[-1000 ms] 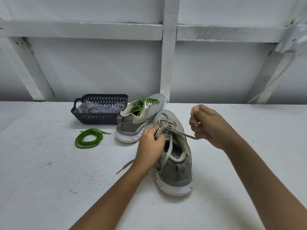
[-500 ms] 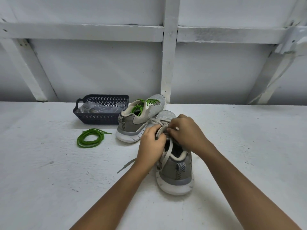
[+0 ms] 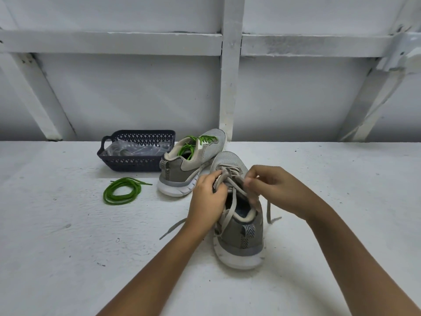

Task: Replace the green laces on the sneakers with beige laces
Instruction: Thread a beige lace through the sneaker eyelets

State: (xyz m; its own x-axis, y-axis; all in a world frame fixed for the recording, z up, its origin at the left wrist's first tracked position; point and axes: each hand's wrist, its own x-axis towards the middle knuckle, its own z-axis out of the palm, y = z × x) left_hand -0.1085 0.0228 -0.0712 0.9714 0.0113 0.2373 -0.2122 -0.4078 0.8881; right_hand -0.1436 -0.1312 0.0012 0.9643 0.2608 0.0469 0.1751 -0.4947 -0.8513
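Note:
A grey sneaker (image 3: 239, 238) with a beige lace (image 3: 230, 213) stands heel toward me in the middle of the white table. My left hand (image 3: 207, 201) grips its left side by the eyelets. My right hand (image 3: 273, 188) pinches the beige lace over the tongue. One lace end (image 3: 170, 230) trails left under my forearm, the other (image 3: 270, 213) hangs on the right. Behind it a second grey sneaker (image 3: 189, 165) carries green laces (image 3: 193, 144). A loose green lace (image 3: 121, 190) lies coiled to the left.
A dark perforated basket (image 3: 136, 165) holding clear plastic bags sits at the back left beside the second sneaker. A white wall with beams (image 3: 230, 76) rises behind the table (image 3: 68, 247).
My right hand came in from the raised position at the right to the shoe's tongue, then shifted slightly right while pinching the lace. The right lace end now hangs beside the shoe.

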